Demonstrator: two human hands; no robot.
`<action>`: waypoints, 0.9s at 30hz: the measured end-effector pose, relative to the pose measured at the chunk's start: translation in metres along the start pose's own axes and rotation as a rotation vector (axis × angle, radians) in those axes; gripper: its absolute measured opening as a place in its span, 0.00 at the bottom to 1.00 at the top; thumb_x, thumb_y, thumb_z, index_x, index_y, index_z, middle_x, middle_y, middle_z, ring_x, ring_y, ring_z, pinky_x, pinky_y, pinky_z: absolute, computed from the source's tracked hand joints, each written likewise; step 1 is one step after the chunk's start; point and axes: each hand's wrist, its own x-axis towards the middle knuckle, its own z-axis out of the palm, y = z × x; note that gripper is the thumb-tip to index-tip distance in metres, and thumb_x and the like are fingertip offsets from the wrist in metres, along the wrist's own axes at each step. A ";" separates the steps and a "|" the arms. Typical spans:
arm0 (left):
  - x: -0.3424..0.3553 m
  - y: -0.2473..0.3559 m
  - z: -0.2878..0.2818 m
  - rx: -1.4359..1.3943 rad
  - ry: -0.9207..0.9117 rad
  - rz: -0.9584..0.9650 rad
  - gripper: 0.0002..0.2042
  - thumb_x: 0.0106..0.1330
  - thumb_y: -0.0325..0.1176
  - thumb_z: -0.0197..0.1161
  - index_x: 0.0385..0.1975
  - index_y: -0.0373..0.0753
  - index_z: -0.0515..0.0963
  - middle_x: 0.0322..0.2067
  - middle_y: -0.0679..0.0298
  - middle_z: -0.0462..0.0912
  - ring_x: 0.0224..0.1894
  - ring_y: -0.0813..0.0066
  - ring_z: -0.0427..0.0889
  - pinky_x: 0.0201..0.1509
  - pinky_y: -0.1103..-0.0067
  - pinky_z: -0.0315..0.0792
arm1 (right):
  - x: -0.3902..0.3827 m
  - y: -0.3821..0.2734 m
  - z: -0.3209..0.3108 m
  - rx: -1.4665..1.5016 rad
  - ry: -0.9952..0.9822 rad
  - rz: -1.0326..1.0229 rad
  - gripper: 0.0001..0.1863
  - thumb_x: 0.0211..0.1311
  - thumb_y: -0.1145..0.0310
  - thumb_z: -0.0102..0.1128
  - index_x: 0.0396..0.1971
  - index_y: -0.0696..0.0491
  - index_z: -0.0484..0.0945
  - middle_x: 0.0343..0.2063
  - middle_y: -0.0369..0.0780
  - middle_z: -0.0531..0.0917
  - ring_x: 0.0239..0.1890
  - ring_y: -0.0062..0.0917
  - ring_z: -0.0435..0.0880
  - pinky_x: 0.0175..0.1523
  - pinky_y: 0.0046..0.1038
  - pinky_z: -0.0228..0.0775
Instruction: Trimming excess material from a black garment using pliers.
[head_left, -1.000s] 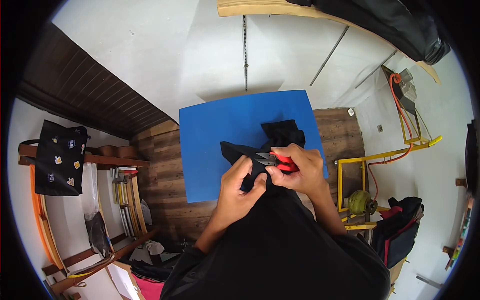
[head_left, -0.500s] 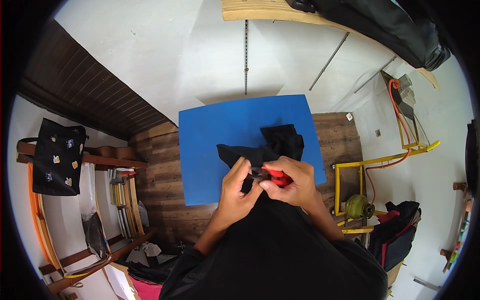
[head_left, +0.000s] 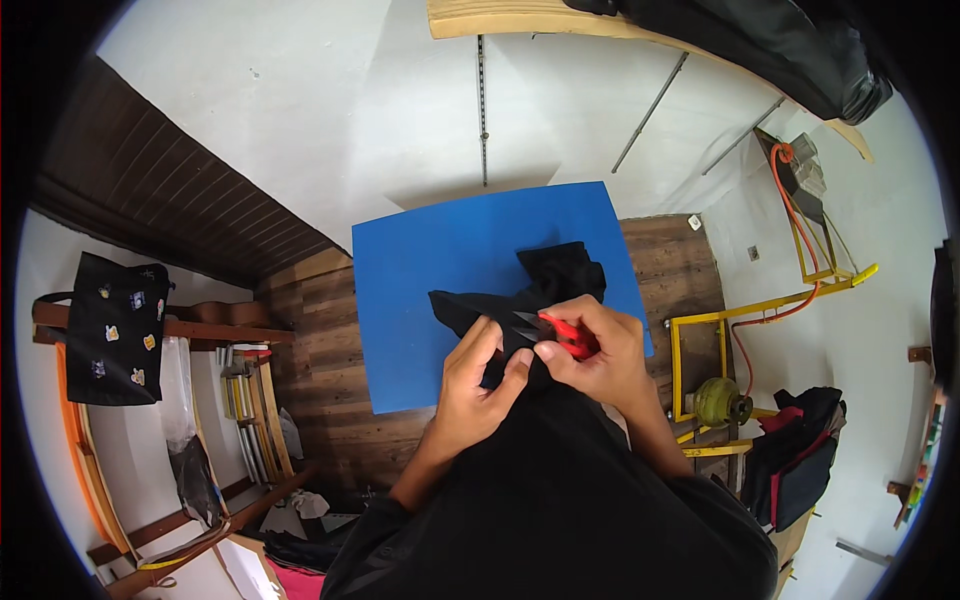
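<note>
The right hand [head_left: 606, 350] is gripping the red snips [head_left: 570, 337], which are showing spread wider than a moment ago, so they are likely pausing between cuts, while the left hand [head_left: 476, 375] is pinching the black cloth [head_left: 468, 308], which is lying partly on the blue table [head_left: 430, 245].

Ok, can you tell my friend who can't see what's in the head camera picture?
A person's right hand holds a red-handled cutting tool at black cloth gripped by the left hand, above a blue tabletop.
</note>
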 end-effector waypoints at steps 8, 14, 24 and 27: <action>-0.004 -0.003 0.001 -0.129 0.011 0.013 0.15 0.56 0.17 0.59 0.45 0.29 0.73 0.31 0.63 0.71 0.31 0.76 0.69 0.35 0.82 0.65 | 0.005 0.007 -0.005 -0.063 -0.049 -0.166 0.18 0.45 0.66 0.75 0.35 0.57 0.79 0.24 0.38 0.82 0.20 0.22 0.79 0.26 0.20 0.70; -0.010 0.000 0.003 -0.386 0.017 -0.117 0.21 0.58 0.16 0.57 0.54 0.28 0.70 0.36 0.70 0.73 0.36 0.86 0.69 0.40 0.87 0.65 | 0.007 0.011 -0.001 -0.167 0.019 -0.189 0.17 0.45 0.68 0.74 0.34 0.57 0.79 0.22 0.37 0.82 0.18 0.20 0.79 0.24 0.19 0.68; -0.015 -0.004 0.002 -0.407 -0.011 -0.121 0.25 0.56 0.14 0.53 0.58 0.27 0.67 0.41 0.68 0.75 0.41 0.86 0.72 0.46 0.87 0.66 | 0.004 0.007 -0.003 -0.223 0.065 -0.244 0.16 0.44 0.68 0.75 0.32 0.56 0.79 0.20 0.37 0.81 0.15 0.21 0.78 0.21 0.20 0.68; -0.016 -0.004 0.003 -0.400 0.002 -0.123 0.26 0.56 0.13 0.53 0.58 0.27 0.67 0.40 0.68 0.75 0.40 0.86 0.72 0.46 0.86 0.66 | 0.004 0.006 -0.003 -0.188 0.052 -0.200 0.16 0.44 0.69 0.75 0.32 0.56 0.79 0.19 0.36 0.81 0.15 0.20 0.78 0.22 0.19 0.68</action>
